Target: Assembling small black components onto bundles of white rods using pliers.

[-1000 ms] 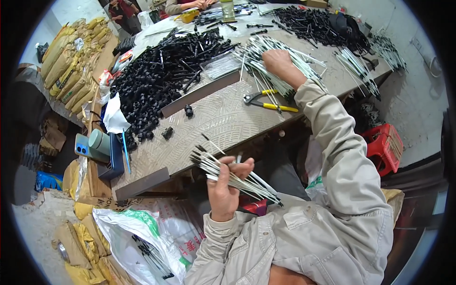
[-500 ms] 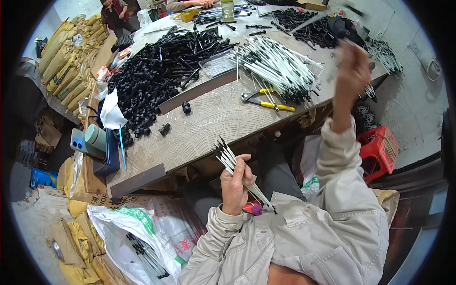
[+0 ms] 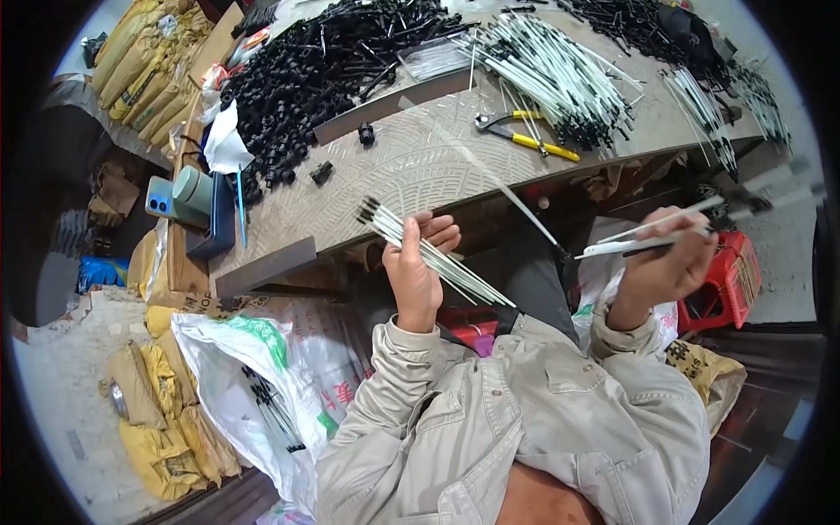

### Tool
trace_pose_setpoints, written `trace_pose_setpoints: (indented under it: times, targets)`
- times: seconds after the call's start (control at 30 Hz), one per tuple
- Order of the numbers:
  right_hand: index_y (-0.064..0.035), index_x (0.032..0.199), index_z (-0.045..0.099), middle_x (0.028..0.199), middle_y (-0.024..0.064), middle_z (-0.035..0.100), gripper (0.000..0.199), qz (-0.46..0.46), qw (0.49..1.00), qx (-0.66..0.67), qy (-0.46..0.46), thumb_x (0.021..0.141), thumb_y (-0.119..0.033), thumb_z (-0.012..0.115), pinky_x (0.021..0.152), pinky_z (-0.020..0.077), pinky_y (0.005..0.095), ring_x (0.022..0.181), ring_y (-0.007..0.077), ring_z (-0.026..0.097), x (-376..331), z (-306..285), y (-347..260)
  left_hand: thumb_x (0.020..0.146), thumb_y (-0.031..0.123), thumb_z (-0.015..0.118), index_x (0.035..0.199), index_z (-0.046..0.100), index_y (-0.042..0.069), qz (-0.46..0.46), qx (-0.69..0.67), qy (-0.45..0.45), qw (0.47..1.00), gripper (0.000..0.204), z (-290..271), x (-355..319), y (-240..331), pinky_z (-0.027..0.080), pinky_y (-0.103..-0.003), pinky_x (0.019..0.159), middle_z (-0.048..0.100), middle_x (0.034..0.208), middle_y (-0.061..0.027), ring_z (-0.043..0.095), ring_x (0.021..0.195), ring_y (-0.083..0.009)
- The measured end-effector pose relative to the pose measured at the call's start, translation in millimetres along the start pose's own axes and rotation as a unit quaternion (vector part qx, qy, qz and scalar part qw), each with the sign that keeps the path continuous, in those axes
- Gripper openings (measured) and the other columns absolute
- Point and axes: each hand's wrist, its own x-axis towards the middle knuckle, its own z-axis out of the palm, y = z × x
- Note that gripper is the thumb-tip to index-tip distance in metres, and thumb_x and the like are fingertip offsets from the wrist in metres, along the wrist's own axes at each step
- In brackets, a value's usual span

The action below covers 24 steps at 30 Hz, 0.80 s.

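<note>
My left hand (image 3: pixel 418 276) is closed round a bundle of thin white rods (image 3: pixel 459 278) with black tips, held aslant before the table's front edge. Off to the right, my right hand (image 3: pixel 669 262) grips a few similar white rods (image 3: pixel 612 248), partly blurred by motion. Between the hands, one more white rod (image 3: pixel 522 208) slants in the air over the table edge, blurred toward its far end; what supports it cannot be made out. A large heap of white rods with black ends (image 3: pixel 551 70) lies on the table, beside yellow-handled pliers (image 3: pixel 542 147).
Black plastic fittings (image 3: pixel 289 114) heap up behind a metal strip (image 3: pixel 394 105) on the patterned table (image 3: pixel 394 188). At the left edge stand a phone (image 3: pixel 160 197) and a green cup (image 3: pixel 192 185). A white sack (image 3: pixel 219 350) holds more rods. A red stool (image 3: pixel 722 289) is at right.
My right hand has come down from over the table's right side to beside my lap, with rods in it. The left hand's bundle has risen slightly; the view has shifted.
</note>
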Motion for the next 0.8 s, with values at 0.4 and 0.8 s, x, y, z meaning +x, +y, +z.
trace_pose_setpoints:
  times: [0.4,0.8]
  targets:
    - [0.0023,0.095,0.059,0.072,0.0096,0.06,0.017,0.165,0.886,-0.245,-0.358,0.079,-0.001,0.061,0.051,0.0427,0.0216,0.055,0.0116,0.056,-58,0,33,0.095,0.03,0.038,0.106,0.048,-0.004,0.007,0.02,-0.015,1.0,0.036,56,-6,0,0.053,-0.034,0.066,0.062,0.084,-0.0175,0.064,0.073,-0.0269]
    - [-0.0012,0.1,0.06,0.082,0.0054,0.062,0.019,0.289,0.904,-0.037,-0.313,0.086,-0.014,0.056,0.064,0.0457,0.0241,0.07,0.0112,0.056,8,47,130,0.091,0.016,0.051,0.119,0.042,0.006,0.086,-0.07,0.04,0.993,0.032,40,-19,32,0.04,-0.024,0.042,0.055,0.065,-0.0075,0.048,0.047,-0.0114]
